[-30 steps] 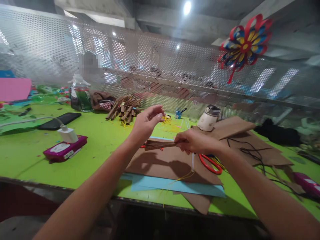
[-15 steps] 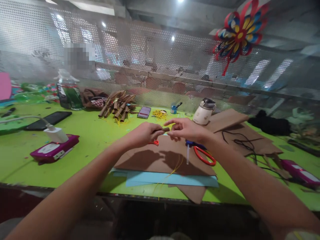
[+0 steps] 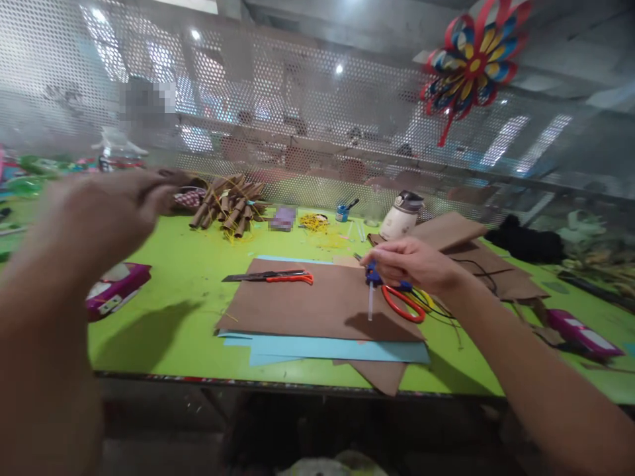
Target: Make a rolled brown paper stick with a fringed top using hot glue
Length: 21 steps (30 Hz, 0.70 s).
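My right hand [image 3: 414,263] has its fingers curled over a blue glue gun [image 3: 371,272], from which a clear glue stick [image 3: 370,304] points towards me. Scissors with red handles [image 3: 401,305] lie just under that hand. My left hand [image 3: 106,215] is raised at the left, smeared by motion; whether anything is in its fingers is hidden. Between the hands a brown paper sheet [image 3: 297,307] lies on light blue sheets [image 3: 342,349]. An orange-handled utility knife [image 3: 290,278] rests across the brown sheet's upper left.
Rolled brown paper cones [image 3: 231,210] with yellow threads are piled at the back. Further right stand a small blue jar [image 3: 342,212] and a cream jug [image 3: 401,217]. Purple power strips lie left [image 3: 122,291] and right [image 3: 585,334]. A perforated metal screen [image 3: 307,99] closes the back.
My left hand has swung left, away from the brown paper piece it gripped. My right hand has come down onto the glue gun. Yellow threads have left the brown sheet's right side.
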Available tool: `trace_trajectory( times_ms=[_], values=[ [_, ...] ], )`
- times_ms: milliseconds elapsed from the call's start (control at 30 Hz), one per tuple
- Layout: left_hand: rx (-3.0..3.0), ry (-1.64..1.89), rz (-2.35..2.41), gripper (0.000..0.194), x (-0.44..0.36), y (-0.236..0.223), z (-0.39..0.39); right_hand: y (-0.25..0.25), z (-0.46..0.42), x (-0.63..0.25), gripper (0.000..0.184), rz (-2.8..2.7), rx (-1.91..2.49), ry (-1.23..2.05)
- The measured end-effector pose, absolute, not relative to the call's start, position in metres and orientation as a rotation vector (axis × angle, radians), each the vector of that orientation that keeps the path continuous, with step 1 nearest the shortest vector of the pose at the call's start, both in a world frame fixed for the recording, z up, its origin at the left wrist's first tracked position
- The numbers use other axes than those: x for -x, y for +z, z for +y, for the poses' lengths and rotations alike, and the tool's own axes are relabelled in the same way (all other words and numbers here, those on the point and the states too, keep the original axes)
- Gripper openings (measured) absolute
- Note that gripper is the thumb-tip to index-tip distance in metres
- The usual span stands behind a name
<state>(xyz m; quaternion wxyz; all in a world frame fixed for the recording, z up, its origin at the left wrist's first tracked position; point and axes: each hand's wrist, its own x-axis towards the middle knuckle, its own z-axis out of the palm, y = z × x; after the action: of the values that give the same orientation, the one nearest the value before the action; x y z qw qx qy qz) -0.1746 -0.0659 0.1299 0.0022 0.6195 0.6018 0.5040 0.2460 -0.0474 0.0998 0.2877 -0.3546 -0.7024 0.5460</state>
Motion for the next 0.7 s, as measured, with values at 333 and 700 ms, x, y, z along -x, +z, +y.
trace_trajectory(
  times_ms=[333,700],
  values=[
    [-2.363,0.701,1.057,0.021,0.023,0.088,-0.045,0.078,-0.045,-0.246,0.048,-1.791,0.936,1.169],
    [-2.313,0.696,1.121,0.022,0.029,0.078,-0.037,0.075,-0.041,-0.230,0.032,-1.986,1.201,1.235]
  ],
)
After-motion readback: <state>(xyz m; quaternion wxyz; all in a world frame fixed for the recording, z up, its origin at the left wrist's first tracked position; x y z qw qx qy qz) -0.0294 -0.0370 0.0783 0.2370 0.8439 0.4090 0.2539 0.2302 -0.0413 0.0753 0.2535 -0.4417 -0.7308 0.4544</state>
